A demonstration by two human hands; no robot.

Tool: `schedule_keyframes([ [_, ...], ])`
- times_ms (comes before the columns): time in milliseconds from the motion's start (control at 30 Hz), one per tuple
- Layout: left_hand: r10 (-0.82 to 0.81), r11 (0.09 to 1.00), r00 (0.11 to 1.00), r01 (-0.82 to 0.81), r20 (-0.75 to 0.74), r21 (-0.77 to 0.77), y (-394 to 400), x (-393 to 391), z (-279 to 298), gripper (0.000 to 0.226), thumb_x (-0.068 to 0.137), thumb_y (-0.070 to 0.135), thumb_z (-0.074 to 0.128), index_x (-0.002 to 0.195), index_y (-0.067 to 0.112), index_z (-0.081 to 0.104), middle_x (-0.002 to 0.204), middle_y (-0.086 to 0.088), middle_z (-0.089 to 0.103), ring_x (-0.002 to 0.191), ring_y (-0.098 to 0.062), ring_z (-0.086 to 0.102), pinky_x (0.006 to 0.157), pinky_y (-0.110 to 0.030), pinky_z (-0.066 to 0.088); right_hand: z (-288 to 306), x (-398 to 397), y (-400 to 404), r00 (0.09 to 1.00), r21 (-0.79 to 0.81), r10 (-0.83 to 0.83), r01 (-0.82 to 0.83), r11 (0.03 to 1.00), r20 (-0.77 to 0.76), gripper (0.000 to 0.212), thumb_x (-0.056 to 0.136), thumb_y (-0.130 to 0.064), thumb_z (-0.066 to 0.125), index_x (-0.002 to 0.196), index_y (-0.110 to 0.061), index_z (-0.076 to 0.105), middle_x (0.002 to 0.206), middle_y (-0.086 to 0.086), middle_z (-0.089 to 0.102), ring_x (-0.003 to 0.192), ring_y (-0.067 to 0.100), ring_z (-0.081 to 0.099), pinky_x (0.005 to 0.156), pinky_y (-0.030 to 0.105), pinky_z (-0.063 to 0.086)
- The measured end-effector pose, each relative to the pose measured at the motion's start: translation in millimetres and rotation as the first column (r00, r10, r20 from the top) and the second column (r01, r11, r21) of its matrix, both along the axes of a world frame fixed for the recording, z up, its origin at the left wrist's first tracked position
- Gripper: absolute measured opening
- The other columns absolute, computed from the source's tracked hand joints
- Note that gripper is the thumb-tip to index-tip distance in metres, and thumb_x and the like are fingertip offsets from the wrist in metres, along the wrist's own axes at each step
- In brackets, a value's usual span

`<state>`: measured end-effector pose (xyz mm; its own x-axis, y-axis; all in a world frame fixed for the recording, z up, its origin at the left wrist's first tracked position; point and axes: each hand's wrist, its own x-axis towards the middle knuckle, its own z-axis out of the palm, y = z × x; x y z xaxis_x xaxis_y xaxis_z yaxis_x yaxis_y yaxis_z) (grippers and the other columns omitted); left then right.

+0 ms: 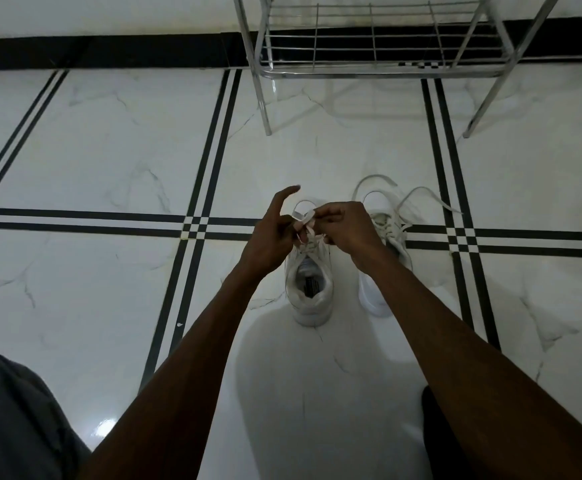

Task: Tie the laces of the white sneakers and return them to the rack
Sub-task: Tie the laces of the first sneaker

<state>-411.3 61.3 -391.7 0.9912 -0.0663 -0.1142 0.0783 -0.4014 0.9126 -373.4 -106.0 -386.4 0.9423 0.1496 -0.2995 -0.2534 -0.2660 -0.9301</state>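
Here our left hand (270, 237) is mostly curled, its index finger sticking out straight, the other fingers pinched on the lace (306, 226) of the near sneaker (312, 282). Our right hand (346, 225) is closed around the other strand of the same lace, and the two meet just above the tongue. We judge the knot is partly formed, though the fingers hide its exact state.

The lace looks flat, soft and limp, so it should bend freely and slip if we slacken; pinching it close to the knot gives the most control. The sneaker itself looks light and fairly stiff in the sole, and we would likely lift it by the heel collar, which gapes open toward us.

We count two white sneakers, standing side by side on the floor (109, 150), toes pointing away. The second sneaker (386, 237) sits just right of the first, its lace (417, 199) loose and splayed out on the tiles. One rack (379, 72), wire and metal, stands beyond them against the wall, its visible shelf bare.
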Motion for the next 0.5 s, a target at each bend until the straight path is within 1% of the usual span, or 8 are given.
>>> schedule_keyframes([
  [67, 0.010, 1.000, 1.000, -0.010, -0.015, 0.011, 1, 1, -2, 0.076, 0.100, 0.005, 0.056, 0.160, 0.033, 0.019, 0.087, -0.010, 0.076, 0.079, -0.022, 0.070, 0.083, -0.043, 0.058, 0, 0, 0, 0.993, -0.009, 0.114, -0.113, 0.994, 0.043, 0.015, 0.087, -0.013, 0.071, 0.099, -0.016, 0.078, 0.092, 0.004, 0.078, 0.086, 0.017, 0.075, 0.071, 0.029, 0.057],
  [167, 0.016, 0.998, 1.000, -0.015, -0.026, 0.059, 1, 1, -2, 0.093, 0.093, 0.008, 0.062, 0.164, 0.023, 0.004, 0.100, -0.015, 0.077, 0.090, -0.029, 0.071, 0.088, -0.042, 0.057, 3, -3, -1, 0.966, 0.049, 0.254, -0.256, 0.965, 0.048, 0.018, 0.083, -0.030, 0.077, 0.098, -0.020, 0.078, 0.090, 0.005, 0.078, 0.090, 0.021, 0.075, 0.083, 0.034, 0.059],
  [233, 0.018, 0.997, 0.999, -0.015, -0.034, 0.078, -1, 1, -2, 0.091, 0.096, 0.006, 0.062, 0.164, 0.017, 0.001, 0.107, -0.014, 0.077, 0.093, -0.027, 0.071, 0.092, -0.039, 0.055, 3, -5, 2, 0.982, 0.048, 0.177, -0.181, 0.982, 0.071, 0.022, 0.077, -0.037, 0.081, 0.094, -0.022, 0.080, 0.084, 0.005, 0.079, 0.085, 0.020, 0.075, 0.081, 0.035, 0.060],
  [300, 0.027, 1.000, 0.996, -0.027, -0.085, 0.005, -2, 2, -4, 0.083, 0.102, 0.006, 0.057, 0.164, 0.017, 0.002, 0.104, -0.011, 0.076, 0.090, -0.021, 0.071, 0.091, -0.033, 0.055, 0, -5, 7, 0.997, 0.067, 0.032, -0.037, 0.997, 0.072, 0.015, 0.080, -0.029, 0.080, 0.091, -0.020, 0.081, 0.080, 0.003, 0.078, 0.079, 0.018, 0.074, 0.076, 0.034, 0.059],
  [333, 0.032, 0.999, 0.992, -0.037, -0.120, -0.038, -1, 2, -7, 0.081, 0.103, 0.006, 0.055, 0.164, 0.017, 0.003, 0.103, -0.010, 0.075, 0.090, -0.019, 0.071, 0.093, -0.032, 0.054, -2, -5, 10, 0.999, 0.123, -0.027, 0.024, 0.992, 0.024, 0.013, 0.082, -0.022, 0.079, 0.094, -0.018, 0.081, 0.081, 0.003, 0.077, 0.076, 0.017, 0.072, 0.075, 0.033, 0.058],
  [400, 0.039, 0.996, 0.987, -0.051, -0.156, -0.077, 4, 2, -15, 0.076, 0.103, 0.006, 0.056, 0.162, 0.016, 0.009, 0.105, -0.013, 0.076, 0.100, -0.023, 0.071, 0.101, -0.036, 0.052, -6, -6, 12, 0.992, 0.245, -0.086, 0.106, 0.964, -0.091, 0.017, 0.084, -0.013, 0.076, 0.101, -0.013, 0.079, 0.084, 0.005, 0.073, 0.075, 0.016, 0.065, 0.076, 0.031, 0.054],
  [433, 0.041, 0.995, 0.986, -0.056, -0.161, -0.085, 7, 2, -19, 0.073, 0.102, 0.006, 0.057, 0.160, 0.016, 0.013, 0.106, -0.014, 0.076, 0.103, -0.025, 0.071, 0.104, -0.040, 0.052, -7, -7, 11, 0.990, 0.271, -0.077, 0.106, 0.957, -0.116, 0.018, 0.085, -0.012, 0.075, 0.103, -0.012, 0.078, 0.086, 0.006, 0.071, 0.076, 0.016, 0.064, 0.076, 0.031, 0.053],
  [500, 0.078, 0.989, 0.978, -0.100, -0.193, -0.108, 10, 1, -24, 0.069, 0.100, 0.007, 0.061, 0.157, 0.016, 0.022, 0.110, -0.015, 0.076, 0.107, -0.025, 0.070, 0.103, -0.043, 0.053, -5, -7, 4, 0.997, 0.252, 0.025, -0.006, 0.968, -0.073, 0.018, 0.086, -0.013, 0.074, 0.103, -0.011, 0.078, 0.091, 0.007, 0.073, 0.078, 0.015, 0.068, 0.074, 0.028, 0.054],
])
